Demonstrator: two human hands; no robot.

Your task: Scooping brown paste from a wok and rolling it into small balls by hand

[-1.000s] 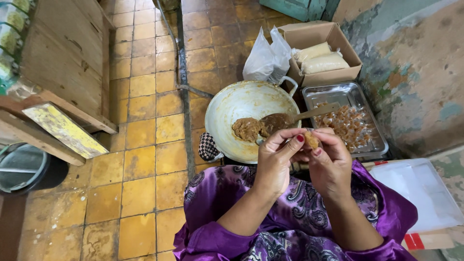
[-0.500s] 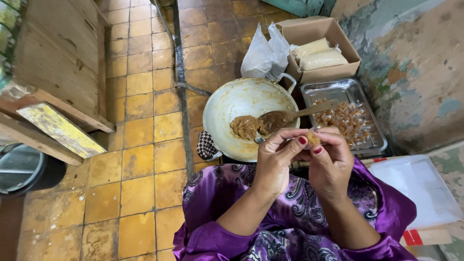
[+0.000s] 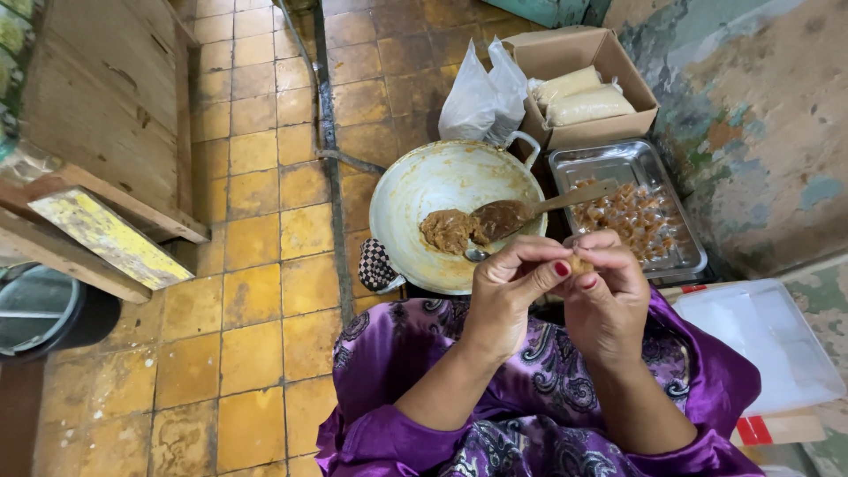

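Note:
My left hand [image 3: 508,287] and my right hand [image 3: 608,291] meet in front of me over my purple lap, fingertips pinched together on a small brown sweet [image 3: 579,264]. Just beyond them stands a wide pale wok [image 3: 415,190] holding a lump of brown paste [image 3: 448,230] and a wooden spatula [image 3: 530,210] coated with it. To the right of the wok lies a metal tray [image 3: 618,163] with several wrapped brown sweets [image 3: 632,221].
A cardboard box [image 3: 565,53] with pale packets and a white plastic bag [image 3: 484,88] sit behind the wok. A clear plastic lid [image 3: 768,340] lies at my right. A wooden bench [image 3: 97,97] and dark bucket [image 3: 40,309] stand at left on the yellow tiled floor [image 3: 256,336].
Both hands stay together on the sweet, fingers shifting slightly as they work it. The view has tilted a little; nothing else has moved.

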